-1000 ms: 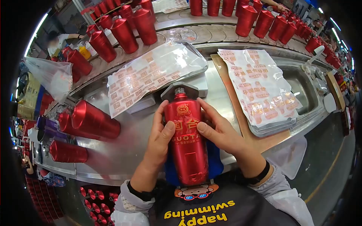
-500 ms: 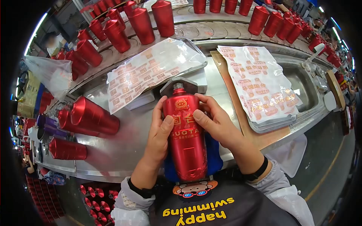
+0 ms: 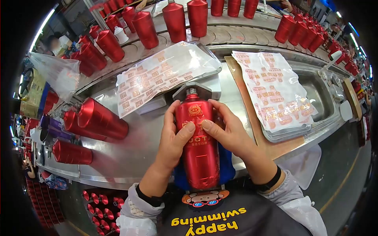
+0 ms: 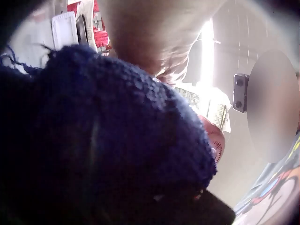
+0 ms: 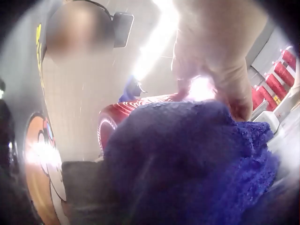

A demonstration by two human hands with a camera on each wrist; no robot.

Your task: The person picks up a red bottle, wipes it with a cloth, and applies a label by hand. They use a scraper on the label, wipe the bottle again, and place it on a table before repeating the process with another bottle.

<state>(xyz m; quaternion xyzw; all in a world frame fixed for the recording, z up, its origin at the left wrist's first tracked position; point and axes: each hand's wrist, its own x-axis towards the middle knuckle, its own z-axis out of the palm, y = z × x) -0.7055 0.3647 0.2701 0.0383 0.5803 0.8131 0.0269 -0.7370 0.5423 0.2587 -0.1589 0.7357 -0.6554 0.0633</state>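
Both hands grip a red bottle [image 3: 201,157] with gold lettering, its clear neck pointing away from the body. The left hand [image 3: 173,135] holds its left side and the right hand [image 3: 232,133] its right side, with both thumbs laid over the label close together. Under the bottle lies a blue cloth [image 3: 226,167]; in the left wrist view the cloth [image 4: 117,126] hides most of the work. The right wrist view shows the bottle's base [image 5: 110,126] beside the cloth [image 5: 187,159]. Beyond the neck is a dark angular holder [image 3: 179,92].
Several red bottles [image 3: 102,118] lie at the left of the metal table [image 3: 118,161]. Printed sheets cover a left tray [image 3: 214,70] and a right stack of trays [image 3: 275,135]. A sink [image 3: 315,94] is at the right; bottles stand on the conveyor [image 3: 232,35] behind.
Both thumbs have moved inward over the label, nearer each other. Bottles on the conveyor have shifted to the right. The hands still grip the same bottle.
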